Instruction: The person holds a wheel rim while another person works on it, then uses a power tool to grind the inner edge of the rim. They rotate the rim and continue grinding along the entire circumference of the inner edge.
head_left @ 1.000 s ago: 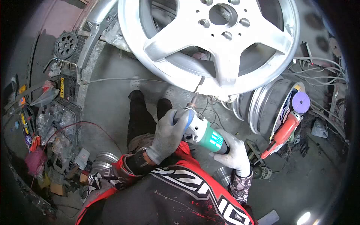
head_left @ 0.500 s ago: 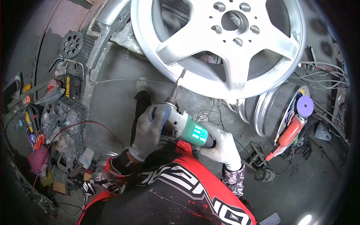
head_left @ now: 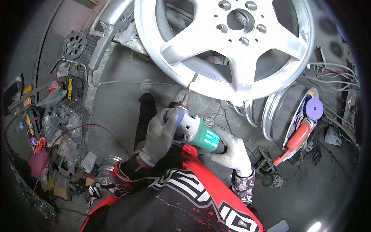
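Note:
My left hand (head_left: 160, 133), in a grey glove, is closed around the silver head of a green power grinder (head_left: 205, 137). My right hand (head_left: 233, 154), gloved in white, wraps the dark rear end of the same tool. From its head a narrow shaft with a pale tip (head_left: 193, 82) reaches up to the lower left rim of a silver alloy wheel (head_left: 243, 65). The tip overlaps the rim's outer edge in this view. The wheel has broad spokes, a round centre hole and several bolt holes. Part of its top lies outside the frame.
A red polisher (head_left: 295, 141) with a purple pad leans by another wheel (head_left: 288, 108) at right. Cables (head_left: 332, 81) lie behind it. At left, plastic bags, tools and a DEWALT case (head_left: 73, 91) crowd the floor. A thin red cord (head_left: 63, 133) crosses toward me.
The grinder and both hands have shifted slightly right, and its tip has moved a little right and down along the wheel's rim. The wheel stays nearly where it was.

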Demonstrator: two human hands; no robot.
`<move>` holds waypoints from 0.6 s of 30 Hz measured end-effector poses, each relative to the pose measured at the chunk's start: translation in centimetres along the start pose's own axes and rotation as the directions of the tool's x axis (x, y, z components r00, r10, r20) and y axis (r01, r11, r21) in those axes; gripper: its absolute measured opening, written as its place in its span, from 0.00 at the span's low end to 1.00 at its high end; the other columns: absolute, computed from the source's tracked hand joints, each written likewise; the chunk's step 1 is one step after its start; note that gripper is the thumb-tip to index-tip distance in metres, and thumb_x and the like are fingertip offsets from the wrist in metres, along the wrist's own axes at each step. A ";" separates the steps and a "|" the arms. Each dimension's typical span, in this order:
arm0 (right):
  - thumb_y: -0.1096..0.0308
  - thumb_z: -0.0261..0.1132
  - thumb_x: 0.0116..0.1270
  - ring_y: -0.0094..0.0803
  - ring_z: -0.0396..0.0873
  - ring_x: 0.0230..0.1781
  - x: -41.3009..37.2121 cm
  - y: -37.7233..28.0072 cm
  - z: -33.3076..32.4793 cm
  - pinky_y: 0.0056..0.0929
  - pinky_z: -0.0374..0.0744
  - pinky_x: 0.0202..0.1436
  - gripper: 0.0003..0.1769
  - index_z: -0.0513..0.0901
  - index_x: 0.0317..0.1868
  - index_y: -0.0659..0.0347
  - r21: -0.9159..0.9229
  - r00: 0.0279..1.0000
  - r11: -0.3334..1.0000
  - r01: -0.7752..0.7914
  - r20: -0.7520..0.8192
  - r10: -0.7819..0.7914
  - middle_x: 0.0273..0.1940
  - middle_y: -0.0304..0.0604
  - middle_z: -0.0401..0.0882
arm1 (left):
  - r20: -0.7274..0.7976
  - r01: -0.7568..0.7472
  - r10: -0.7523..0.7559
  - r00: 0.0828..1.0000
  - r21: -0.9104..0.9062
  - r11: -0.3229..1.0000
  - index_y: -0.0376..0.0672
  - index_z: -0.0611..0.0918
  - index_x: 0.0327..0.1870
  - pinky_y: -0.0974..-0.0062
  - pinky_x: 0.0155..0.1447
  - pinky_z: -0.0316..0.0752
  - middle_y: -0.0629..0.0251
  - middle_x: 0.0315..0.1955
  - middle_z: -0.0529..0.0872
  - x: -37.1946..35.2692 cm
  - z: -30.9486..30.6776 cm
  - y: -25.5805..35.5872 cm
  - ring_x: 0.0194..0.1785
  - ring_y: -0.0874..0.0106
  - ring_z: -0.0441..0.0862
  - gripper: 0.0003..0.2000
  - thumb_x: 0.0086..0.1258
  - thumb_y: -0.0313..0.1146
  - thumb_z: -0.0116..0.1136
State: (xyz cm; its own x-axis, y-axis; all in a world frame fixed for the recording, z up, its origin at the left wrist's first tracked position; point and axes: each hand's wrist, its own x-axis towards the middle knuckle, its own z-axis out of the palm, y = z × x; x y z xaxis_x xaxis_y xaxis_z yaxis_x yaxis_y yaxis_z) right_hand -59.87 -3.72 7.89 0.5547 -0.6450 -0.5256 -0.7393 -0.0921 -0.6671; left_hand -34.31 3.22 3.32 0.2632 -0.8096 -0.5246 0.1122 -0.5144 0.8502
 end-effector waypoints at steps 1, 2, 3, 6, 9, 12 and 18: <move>0.61 0.84 0.51 0.56 0.90 0.56 0.0 0.1 0.0 0.47 0.88 0.58 0.45 0.81 0.72 0.56 0.001 1.000 1.000 0.002 -0.003 -0.002 0.55 0.59 0.90 | 0.003 -0.152 0.152 0.988 0.094 0.984 0.32 0.87 0.53 0.67 0.51 0.81 0.57 0.40 0.92 0.1 -0.2 -0.2 0.45 0.73 0.88 0.20 0.85 0.45 0.60; 0.61 0.84 0.51 0.56 0.90 0.56 -0.1 0.2 -0.1 0.47 0.88 0.58 0.45 0.81 0.72 0.56 0.002 1.000 1.000 0.001 -0.010 -0.001 0.55 0.58 0.90 | 0.005 -0.154 0.155 0.988 0.094 0.984 0.32 0.87 0.53 0.67 0.51 0.81 0.57 0.40 0.92 0.1 0.1 -0.3 0.45 0.73 0.88 0.20 0.85 0.45 0.60; 0.61 0.84 0.51 0.56 0.90 0.56 -0.5 0.3 -0.2 0.48 0.88 0.57 0.45 0.81 0.72 0.56 0.001 1.000 1.000 -0.004 -0.016 0.004 0.55 0.58 0.90 | -0.003 0.014 -0.014 1.000 -0.020 1.000 0.32 0.87 0.53 0.67 0.51 0.81 0.56 0.40 0.92 0.1 0.7 -0.3 0.45 0.72 0.88 0.20 0.85 0.46 0.60; 0.65 0.83 0.49 0.55 0.90 0.58 -2.3 0.8 -0.8 0.43 0.86 0.63 0.43 0.83 0.69 0.57 0.007 0.992 0.992 -0.127 -0.006 0.127 0.57 0.57 0.90 | 0.048 0.216 -0.212 0.976 -0.122 0.969 0.32 0.87 0.53 0.66 0.52 0.81 0.56 0.40 0.92 0.3 2.2 -0.5 0.44 0.71 0.88 0.21 0.84 0.47 0.61; 0.65 0.82 0.49 0.55 0.90 0.58 -3.1 1.0 -0.6 0.44 0.86 0.62 0.42 0.84 0.69 0.57 0.013 0.985 0.985 -0.171 -0.018 0.171 0.57 0.57 0.90 | 0.096 0.232 -0.223 0.970 -0.098 0.968 0.32 0.87 0.52 0.66 0.53 0.81 0.56 0.41 0.91 0.3 2.4 -0.5 0.45 0.71 0.87 0.21 0.84 0.47 0.60; 0.60 0.83 0.52 0.55 0.90 0.55 -2.3 0.7 0.4 0.47 0.88 0.58 0.44 0.81 0.72 0.55 -0.002 0.996 0.996 -0.090 -0.025 0.090 0.56 0.58 0.90 | 0.072 0.190 -0.188 0.980 -0.024 0.981 0.32 0.87 0.52 0.66 0.52 0.81 0.53 0.41 0.90 0.3 1.0 -0.3 0.44 0.68 0.88 0.21 0.84 0.47 0.60; 0.61 0.83 0.51 0.55 0.89 0.55 1.1 -1.7 2.2 0.48 0.88 0.56 0.44 0.81 0.72 0.52 0.016 0.999 1.000 -0.003 -0.037 0.004 0.55 0.55 0.90 | 0.243 -0.619 0.585 0.773 0.489 0.615 0.34 0.80 0.66 0.59 0.53 0.82 0.46 0.49 0.86 1.2 -4.7 -0.7 0.47 0.50 0.88 0.32 0.71 0.50 0.73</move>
State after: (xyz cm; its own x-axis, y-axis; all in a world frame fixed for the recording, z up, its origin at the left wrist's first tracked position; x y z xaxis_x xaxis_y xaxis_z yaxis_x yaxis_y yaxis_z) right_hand -57.13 -2.61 7.30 0.5373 -0.6732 -0.5081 -0.7346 -0.0777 -0.6740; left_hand -29.57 3.93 2.32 0.0364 -0.9960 0.0811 -0.5621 0.0467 0.8258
